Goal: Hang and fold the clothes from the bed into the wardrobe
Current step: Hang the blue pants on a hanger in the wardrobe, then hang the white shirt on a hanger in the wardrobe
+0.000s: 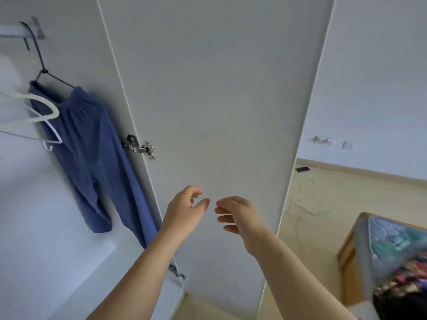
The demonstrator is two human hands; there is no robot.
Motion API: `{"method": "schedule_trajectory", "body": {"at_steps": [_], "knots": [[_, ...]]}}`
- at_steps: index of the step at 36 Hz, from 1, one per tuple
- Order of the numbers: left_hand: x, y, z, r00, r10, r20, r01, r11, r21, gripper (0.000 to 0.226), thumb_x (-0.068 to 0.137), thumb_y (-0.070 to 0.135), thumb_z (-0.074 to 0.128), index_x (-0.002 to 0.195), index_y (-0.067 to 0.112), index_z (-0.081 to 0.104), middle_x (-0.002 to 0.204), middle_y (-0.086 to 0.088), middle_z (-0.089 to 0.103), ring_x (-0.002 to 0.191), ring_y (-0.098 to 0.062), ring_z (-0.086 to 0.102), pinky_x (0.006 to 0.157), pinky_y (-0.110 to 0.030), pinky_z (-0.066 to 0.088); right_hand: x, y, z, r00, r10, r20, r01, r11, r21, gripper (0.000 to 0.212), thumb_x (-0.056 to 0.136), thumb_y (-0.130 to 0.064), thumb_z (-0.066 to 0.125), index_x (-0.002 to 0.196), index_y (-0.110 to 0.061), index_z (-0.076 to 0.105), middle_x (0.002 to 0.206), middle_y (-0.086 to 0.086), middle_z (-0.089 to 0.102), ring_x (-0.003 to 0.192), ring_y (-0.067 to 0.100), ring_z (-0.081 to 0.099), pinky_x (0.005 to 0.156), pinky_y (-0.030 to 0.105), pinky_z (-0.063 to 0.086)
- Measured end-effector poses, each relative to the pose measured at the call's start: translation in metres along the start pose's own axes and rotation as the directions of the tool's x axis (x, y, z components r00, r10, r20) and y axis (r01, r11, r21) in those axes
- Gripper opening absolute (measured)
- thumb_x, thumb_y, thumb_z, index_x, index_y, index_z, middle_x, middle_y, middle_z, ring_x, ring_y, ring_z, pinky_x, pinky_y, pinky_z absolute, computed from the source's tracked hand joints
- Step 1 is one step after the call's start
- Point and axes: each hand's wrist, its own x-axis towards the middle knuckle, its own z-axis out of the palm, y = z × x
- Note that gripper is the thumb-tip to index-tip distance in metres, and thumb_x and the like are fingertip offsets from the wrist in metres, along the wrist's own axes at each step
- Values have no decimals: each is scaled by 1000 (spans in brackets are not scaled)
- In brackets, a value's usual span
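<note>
Blue trousers (92, 158) hang on a black hanger (41, 65) from the wardrobe rail (16, 32) at the upper left, inside the open wardrobe. A bare white hanger (39, 116) hangs just left of them. My left hand (184, 211) and my right hand (238, 213) are raised side by side in front of the open wardrobe door (219, 100), fingers loosely apart, nothing in either. The bed (392, 241) with a patterned garment (406, 278) on it lies at the lower right.
A metal hinge (141, 147) joins the door to the wardrobe side; a second hinge (176, 272) is lower down. A white shelf (69, 262) runs under the hanging trousers. A dark phone (302, 169) and thin cables lie on the beige floor (323, 204) by the far wall.
</note>
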Motion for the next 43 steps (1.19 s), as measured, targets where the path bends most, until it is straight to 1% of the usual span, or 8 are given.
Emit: {"method": "schedule_trajectory", "body": {"at_steps": [9,14,17,21,27,33,36,43], "knots": [[-36,-22,71,948,-27,317,8,998,60,10,88,25,59,97,28,57,92,15,56,88,-7,54,74,-19,35,-39,80,-48,942,209,-263,-181,976,124,8,91,-18,54,87,-16,61,75,-2,61,64,13,54,58,22,40],[-65,-31,108,850,-15,527,-45,994,100,6,89,29,56,88,34,55,81,23,54,74,9,49,57,-3,33,-68,123,-68,854,335,-399,-256,937,237,11,90,-15,54,79,-16,57,71,-1,59,57,13,51,54,21,36],[-83,-34,132,784,-23,620,-48,994,98,16,89,29,55,76,39,53,79,22,55,72,12,48,54,-3,33,-88,144,-80,786,404,-468,-282,908,309,11,90,-14,54,79,-16,56,69,-1,58,55,12,50,53,21,35],[-109,-32,166,682,-36,730,-62,992,108,17,88,29,55,74,38,54,81,19,57,75,3,52,57,-11,35,-121,165,-101,697,471,-541,-295,876,382,11,90,-14,53,79,-15,55,69,-1,57,55,13,51,52,22,35],[-136,-14,213,602,-41,797,-79,991,111,13,85,28,56,73,32,58,78,9,61,75,-11,57,57,-20,39,-165,183,-140,588,527,-613,-246,839,485,13,90,-14,53,77,-14,56,68,0,58,56,14,52,51,21,37],[-142,19,266,551,-38,834,-80,992,97,12,86,28,55,75,30,58,77,8,61,74,-13,60,58,-22,40,-181,197,-199,561,556,-614,-169,803,572,17,91,-11,51,74,-13,54,61,0,52,42,9,44,38,20,31],[-139,39,307,549,-48,835,-80,991,109,12,87,28,53,76,31,58,77,9,61,71,-10,57,56,-22,38,-175,205,-243,542,569,-618,-172,795,581,13,91,-11,52,79,-10,57,69,4,56,53,14,49,48,22,36],[-141,88,423,518,-132,845,-39,983,177,12,91,22,51,81,26,56,78,6,57,78,-14,55,63,-21,40,-159,225,-361,526,602,-600,-221,778,588,10,89,-8,51,79,-9,54,68,4,52,57,17,46,53,25,34]]}}
